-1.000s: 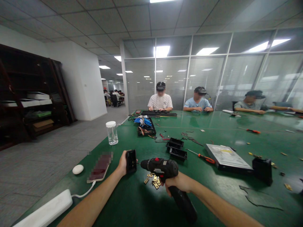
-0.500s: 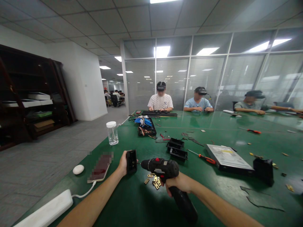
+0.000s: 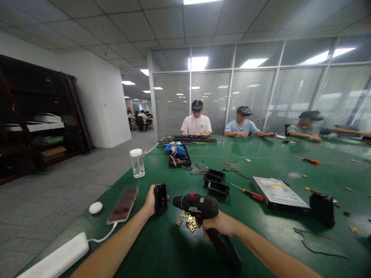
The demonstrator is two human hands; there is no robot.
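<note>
My left hand (image 3: 150,199) is closed around the left side of a small black plastic box (image 3: 161,198), held upright with its hollow side facing right and toward me. In my right hand (image 3: 218,225) is a black cordless drill (image 3: 198,204), gripped by its handle. The drill points left, and its bit reaches the right edge of the box; whether it touches a screw I cannot tell. Below the drill's chuck lie several small brass plates (image 3: 189,223) on the green table (image 3: 156,247). The fingers behind the box are hidden.
Black plastic boxes (image 3: 217,188), an orange-handled screwdriver (image 3: 252,194) and a metal disc drive (image 3: 279,193) lie to the right. A clear jar (image 3: 138,164), a phone (image 3: 124,204) and a white power strip (image 3: 58,256) are at left. Several co-workers sit across the table.
My hands, the box and the drill stay almost exactly where they were. Across the table, the co-worker in light blue has stretched an arm out to the right.
</note>
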